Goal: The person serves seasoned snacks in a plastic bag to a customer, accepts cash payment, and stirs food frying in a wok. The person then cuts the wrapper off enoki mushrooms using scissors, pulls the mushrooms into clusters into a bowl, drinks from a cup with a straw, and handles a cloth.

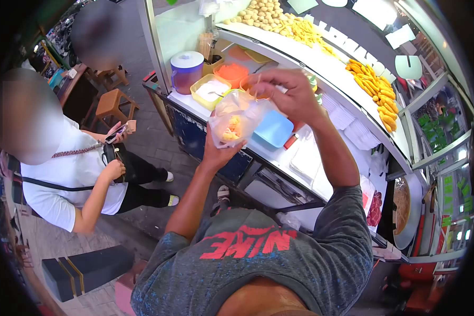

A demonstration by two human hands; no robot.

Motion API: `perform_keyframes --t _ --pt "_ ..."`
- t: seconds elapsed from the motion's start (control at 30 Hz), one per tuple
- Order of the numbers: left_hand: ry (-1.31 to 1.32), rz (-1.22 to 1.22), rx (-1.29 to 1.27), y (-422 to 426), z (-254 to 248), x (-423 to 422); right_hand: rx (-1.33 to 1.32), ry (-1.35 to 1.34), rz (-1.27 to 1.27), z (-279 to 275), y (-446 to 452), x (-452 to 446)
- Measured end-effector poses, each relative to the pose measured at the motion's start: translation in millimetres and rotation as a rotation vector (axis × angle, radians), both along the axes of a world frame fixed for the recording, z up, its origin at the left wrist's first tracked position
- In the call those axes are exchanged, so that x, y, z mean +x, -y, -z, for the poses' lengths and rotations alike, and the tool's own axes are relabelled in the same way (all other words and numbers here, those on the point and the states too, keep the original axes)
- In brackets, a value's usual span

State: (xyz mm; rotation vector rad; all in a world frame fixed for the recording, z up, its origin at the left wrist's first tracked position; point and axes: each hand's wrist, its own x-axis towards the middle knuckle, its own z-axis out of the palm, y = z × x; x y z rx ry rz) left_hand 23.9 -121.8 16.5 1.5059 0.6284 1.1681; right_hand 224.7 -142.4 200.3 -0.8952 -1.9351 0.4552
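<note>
The left hand (214, 154) cups the bag (243, 111) from below, above the front edge of the counter (190, 108), likely so the palm bears the weight of the food (231, 129) inside. The right hand (285, 88) hangs over the counter, fingers curled; I can't tell whether they pinch anything. The yellow tub (199, 97) and blue tub (274, 129) sit near that edge either side of the bag, apparently for easy reach.
</note>
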Motion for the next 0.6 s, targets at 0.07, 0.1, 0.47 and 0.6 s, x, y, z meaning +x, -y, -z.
perform_keyframes --t 0.07,0.1,0.47,0.6 --pt "-0.011 -0.011 0.029 10.1 -2.8 0.2 -0.165 0.148 -0.107 -0.1 9.5 4.5" --pt "-0.03 -0.037 0.088 22.3 -18.4 -3.5 -0.073 0.187 -0.174 -5.5 17.0 2.6" --pt "-0.111 0.335 -0.002 48.3 -35.1 -30.5 -0.196 0.235 -0.61 -30.5 15.4 -34.6" --pt "0.007 0.361 -0.059 57.3 -32.2 -46.5 -0.457 -0.008 -0.608 -49.7 26.7 -47.7"
